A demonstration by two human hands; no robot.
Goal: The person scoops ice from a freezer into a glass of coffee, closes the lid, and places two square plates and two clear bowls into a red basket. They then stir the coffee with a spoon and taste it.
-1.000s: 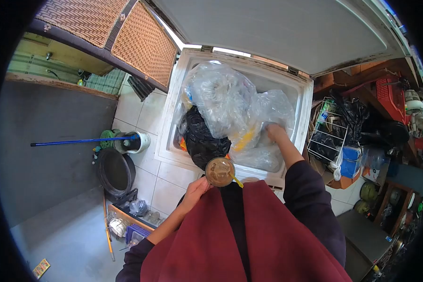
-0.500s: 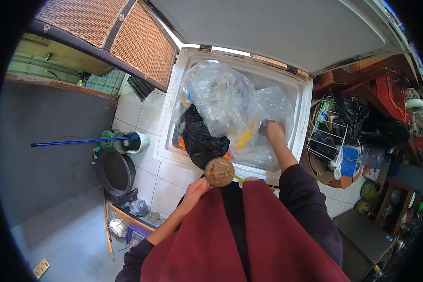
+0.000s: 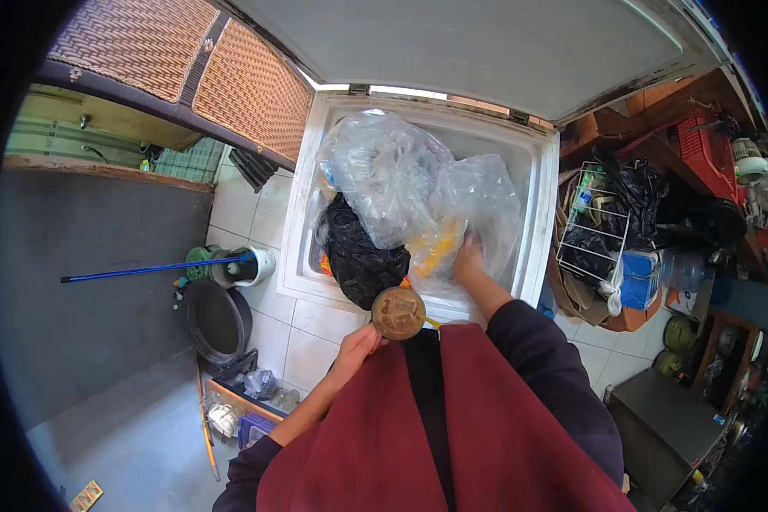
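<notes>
My left hand (image 3: 360, 345) is closed round a round cup of iced brown drink (image 3: 398, 313), which has a yellow straw or spoon at its right side. My right hand (image 3: 469, 258) reaches into the open chest freezer (image 3: 292, 247), against a clear plastic bag (image 3: 482, 192). Its fingers are partly hidden by the plastic, and what they hold cannot be made out. Yellow contents (image 3: 438, 246) show through the plastic beside it. A large clear bag (image 3: 380, 171) fills the freezer's left half, with a black plastic bag (image 3: 358, 256) below it.
The freezer lid (image 3: 486, 51) stands raised at the far side. To the right are a white wire rack (image 3: 593, 226), a blue box (image 3: 638, 280) and a red basket (image 3: 706, 154). On the left, a blue-handled mop (image 3: 154, 269) rests in a white bucket (image 3: 265, 264), near a black basin (image 3: 218, 320).
My right hand has moved left and slightly down inside the freezer, and the clear plastic by it has shifted. My left hand and the cup stay nearly where they were.
</notes>
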